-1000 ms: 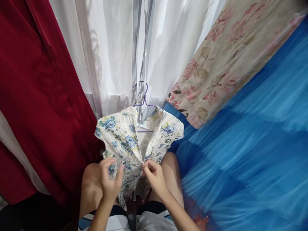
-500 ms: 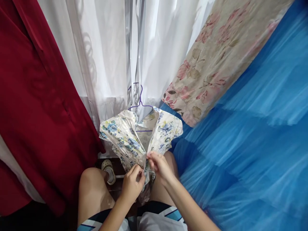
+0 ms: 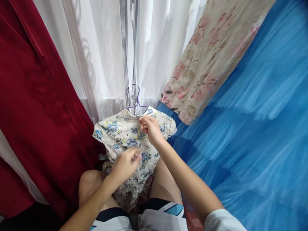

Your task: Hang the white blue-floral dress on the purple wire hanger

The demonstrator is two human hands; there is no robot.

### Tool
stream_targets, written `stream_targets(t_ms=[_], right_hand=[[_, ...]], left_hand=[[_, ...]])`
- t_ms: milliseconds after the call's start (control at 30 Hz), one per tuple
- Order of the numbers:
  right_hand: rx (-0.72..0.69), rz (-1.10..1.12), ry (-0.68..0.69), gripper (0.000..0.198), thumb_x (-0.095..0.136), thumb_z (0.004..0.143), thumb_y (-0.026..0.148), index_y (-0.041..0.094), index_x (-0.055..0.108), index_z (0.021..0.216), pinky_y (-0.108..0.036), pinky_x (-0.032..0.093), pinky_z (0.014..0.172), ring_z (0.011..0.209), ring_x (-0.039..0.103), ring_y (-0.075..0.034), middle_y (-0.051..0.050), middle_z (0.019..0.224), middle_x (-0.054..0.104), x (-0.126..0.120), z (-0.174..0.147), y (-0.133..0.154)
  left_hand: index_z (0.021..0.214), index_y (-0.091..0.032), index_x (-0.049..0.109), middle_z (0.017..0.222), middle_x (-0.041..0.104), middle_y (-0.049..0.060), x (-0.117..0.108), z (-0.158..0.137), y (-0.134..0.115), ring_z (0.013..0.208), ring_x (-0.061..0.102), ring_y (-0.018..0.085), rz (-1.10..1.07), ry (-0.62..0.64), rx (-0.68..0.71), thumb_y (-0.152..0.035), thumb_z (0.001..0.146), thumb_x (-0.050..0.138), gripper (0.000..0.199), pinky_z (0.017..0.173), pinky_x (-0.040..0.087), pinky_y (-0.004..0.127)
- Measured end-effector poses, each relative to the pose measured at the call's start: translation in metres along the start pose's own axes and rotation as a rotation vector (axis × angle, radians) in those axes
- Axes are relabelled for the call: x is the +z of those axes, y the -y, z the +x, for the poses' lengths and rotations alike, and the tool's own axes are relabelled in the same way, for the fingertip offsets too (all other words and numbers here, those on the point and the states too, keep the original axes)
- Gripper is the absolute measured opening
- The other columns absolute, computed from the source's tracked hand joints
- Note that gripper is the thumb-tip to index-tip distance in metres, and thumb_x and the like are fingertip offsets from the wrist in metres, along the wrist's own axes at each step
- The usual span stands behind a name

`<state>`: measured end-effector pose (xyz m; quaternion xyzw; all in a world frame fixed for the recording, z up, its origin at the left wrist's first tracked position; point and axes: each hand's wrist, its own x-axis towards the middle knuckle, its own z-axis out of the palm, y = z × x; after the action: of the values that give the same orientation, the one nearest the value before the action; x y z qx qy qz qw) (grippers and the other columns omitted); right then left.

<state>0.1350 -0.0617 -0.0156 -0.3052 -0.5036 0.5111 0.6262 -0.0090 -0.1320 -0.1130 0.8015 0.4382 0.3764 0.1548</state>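
A white dress [image 3: 132, 131] printed with blue flowers hangs in front of my knees on a purple hanger [image 3: 138, 100]. Its back opening is closed up to the neckline. At that neckline my right hand [image 3: 152, 128] pinches the top of the closure, where a zipper pull appears to be between thumb and finger, mostly hidden. Lower down, my left hand [image 3: 127, 163] is in front of the dress's middle, blurred by motion. Its fingers look curled, and I cannot tell whether they touch the cloth.
Red cloth [image 3: 36, 106] hangs on the left and white curtains [image 3: 103, 57] hang behind. A beige garment with pink flowers [image 3: 192, 83] and a blue tulle skirt [image 3: 252, 138] crowd the right side. A shoe [image 3: 106, 166] shows beside my left knee.
My right hand has moved up from mid-dress to the neckline, and the V-shaped opening has closed. My left hand has come away from the closure, slightly up and left.
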Motion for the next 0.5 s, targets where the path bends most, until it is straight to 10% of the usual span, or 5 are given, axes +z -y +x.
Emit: stream_targets(t_ms=[100,233,500], right_hand=[[-0.008,-0.043,0.036,0.014,0.062,0.073,0.025,0.018,0.055,0.063,-0.021,0.019,0.040,0.038,0.032,-0.007,0.006,0.044,0.050,-0.003,-0.008,0.001],[-0.127,-0.114,0.072,0.019,0.062,0.077,0.027,0.019,0.052,0.063,-0.022,0.025,0.044,0.042,0.040,-0.008,0.006,0.045,0.049,-0.008,-0.001,-0.001],[-0.157,-0.297,0.018,0.027,0.060,0.080,0.027,0.021,0.045,0.058,-0.022,0.029,0.047,0.042,0.038,-0.009,0.007,0.045,0.047,-0.036,-0.008,-0.045]], left_hand=[[0.132,-0.023,0.053,0.085,0.065,0.001,-0.040,0.052,-0.010,0.070,0.059,0.014,-0.085,-0.291,0.060,-0.030,0.096,0.049,0.036,0.069,0.046,0.026],[0.099,-0.020,0.070,0.081,0.067,0.002,-0.067,0.105,-0.021,0.070,0.058,0.015,0.036,-0.269,0.236,-0.032,0.094,0.054,0.020,0.067,0.042,0.025],[0.088,-0.016,0.068,0.078,0.068,0.002,-0.088,0.107,0.008,0.076,0.063,0.015,-0.143,-0.695,0.113,-0.035,0.092,0.058,0.022,0.072,0.045,0.023]])
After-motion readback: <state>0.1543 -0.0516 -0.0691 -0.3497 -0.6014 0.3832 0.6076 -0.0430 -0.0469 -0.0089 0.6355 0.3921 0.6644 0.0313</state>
